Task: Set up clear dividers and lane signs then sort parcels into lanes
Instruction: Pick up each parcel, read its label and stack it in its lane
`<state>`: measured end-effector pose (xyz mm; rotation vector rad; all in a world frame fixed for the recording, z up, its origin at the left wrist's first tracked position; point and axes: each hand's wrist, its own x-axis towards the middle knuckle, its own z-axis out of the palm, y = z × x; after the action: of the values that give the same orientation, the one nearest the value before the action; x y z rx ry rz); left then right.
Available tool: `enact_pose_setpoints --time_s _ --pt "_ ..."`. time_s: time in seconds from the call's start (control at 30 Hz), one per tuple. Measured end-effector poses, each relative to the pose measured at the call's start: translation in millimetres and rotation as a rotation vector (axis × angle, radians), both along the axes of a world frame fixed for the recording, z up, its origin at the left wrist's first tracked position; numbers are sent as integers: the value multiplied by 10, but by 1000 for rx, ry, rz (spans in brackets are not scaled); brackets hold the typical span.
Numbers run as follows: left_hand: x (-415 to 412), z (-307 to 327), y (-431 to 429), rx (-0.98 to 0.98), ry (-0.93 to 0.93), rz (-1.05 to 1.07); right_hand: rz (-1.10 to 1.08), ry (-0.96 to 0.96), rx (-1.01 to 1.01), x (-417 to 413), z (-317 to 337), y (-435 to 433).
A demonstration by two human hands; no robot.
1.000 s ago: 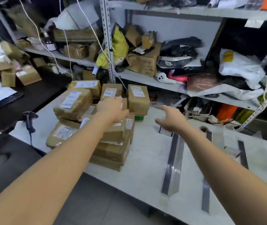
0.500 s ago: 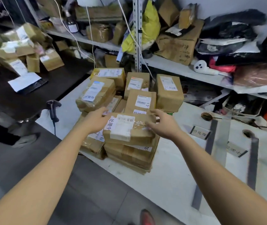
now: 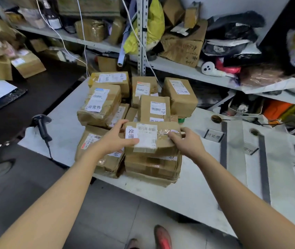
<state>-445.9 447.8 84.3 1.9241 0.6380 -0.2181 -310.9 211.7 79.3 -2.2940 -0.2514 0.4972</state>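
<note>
Where the parcel sits: the parcel lies flat on top of the front stack, near the front edge of the bench.
Left hand: grips the parcel's left end, thumb laid across the white label.
Right hand: grips the right end, fingers curled over the taped top.
Step in hand: judged to be lifting this parcel off for sorting.
Lift: raise both ends together and level. The boxes beneath look creased and uneven, so a dragging pull could shift them toward the bench edge.
Label: move the thumb clear and read the printed characters before carrying.
Signs: one sign sits just beside a divider. A second sign lies farther right, its text too blurred to read with certainty.
Lane: match label to sign, then set the parcel between two dividers, never across a strip.
Dividers: probably loose on the bench, so avoid nudging them on the way in.
Scanner: at the bench's left end, well apart from the stack.
</note>
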Motion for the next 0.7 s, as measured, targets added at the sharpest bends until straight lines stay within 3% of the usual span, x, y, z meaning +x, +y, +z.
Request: enact_pose_setpoints --time_s 0.37,0.47,0.57,0.7 --pt "13 169 -28 -241 -48 44 -216 136 286 -267 50 40" --pt "64 275 -133 -314 -110 36 -269 76 326 -268 110 31" --pt "159 343 -312 -360 -179 46 -327 167 469 -267 161 30" --pt "285 390 -521 -256 -228 -3 -319 271 715 -269 253 1"
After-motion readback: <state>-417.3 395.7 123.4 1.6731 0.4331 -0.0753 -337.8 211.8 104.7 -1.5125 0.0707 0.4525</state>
